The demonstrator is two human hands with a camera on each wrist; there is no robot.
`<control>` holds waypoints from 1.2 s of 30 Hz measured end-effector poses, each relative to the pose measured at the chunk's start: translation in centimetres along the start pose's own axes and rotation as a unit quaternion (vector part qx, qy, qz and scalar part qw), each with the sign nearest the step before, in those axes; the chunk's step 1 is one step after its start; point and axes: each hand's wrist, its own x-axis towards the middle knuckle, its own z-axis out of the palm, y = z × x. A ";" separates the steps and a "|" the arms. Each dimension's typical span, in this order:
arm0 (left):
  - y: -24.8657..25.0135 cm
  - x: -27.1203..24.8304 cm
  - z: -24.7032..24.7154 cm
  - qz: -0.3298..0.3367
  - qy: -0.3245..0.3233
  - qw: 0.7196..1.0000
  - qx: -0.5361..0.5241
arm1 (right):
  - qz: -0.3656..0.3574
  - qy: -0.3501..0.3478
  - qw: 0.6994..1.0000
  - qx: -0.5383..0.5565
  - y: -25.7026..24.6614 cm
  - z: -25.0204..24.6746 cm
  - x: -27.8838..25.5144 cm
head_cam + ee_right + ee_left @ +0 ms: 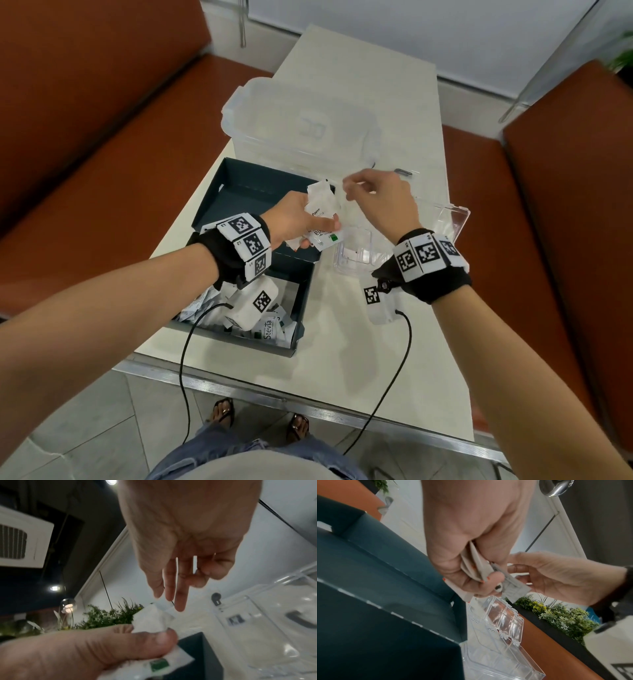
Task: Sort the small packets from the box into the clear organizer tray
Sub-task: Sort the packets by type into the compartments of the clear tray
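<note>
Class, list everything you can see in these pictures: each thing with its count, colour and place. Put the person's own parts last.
Box: one, dark teal, open on table.
Packets in box: many, mostly white.
Held packets: several, white, one with green mark.
Organizer tray: one, clear, right of box.
Lidded container: one, clear, behind box.
Table: one, cream.
Benches: two, orange-brown, flanking table.
Left hand: grips held packets.
Right hand: fingertips at packets' top edge; grip unclear.

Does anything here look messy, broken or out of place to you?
Nothing looks broken or spilled. The packets in the dark box lie in a loose jumble. The left hand grips a fanned bunch of packets, with the right hand reaching toward them, above the clear organizer tray.
</note>
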 end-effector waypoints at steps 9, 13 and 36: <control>1.1 -0.1 0.7 0.025 -0.026 0.999 0.004 | 0.042 -0.073 0.984 0.159 0.2 -0.4 -0.5; 1.0 -0.1 0.6 0.025 -0.014 0.999 -0.021 | 0.064 -0.049 0.977 0.197 0.6 -0.9 -0.5; 1.2 -0.9 0.4 0.019 0.044 0.989 -0.143 | 0.106 0.054 0.943 0.309 1.6 -2.8 -0.9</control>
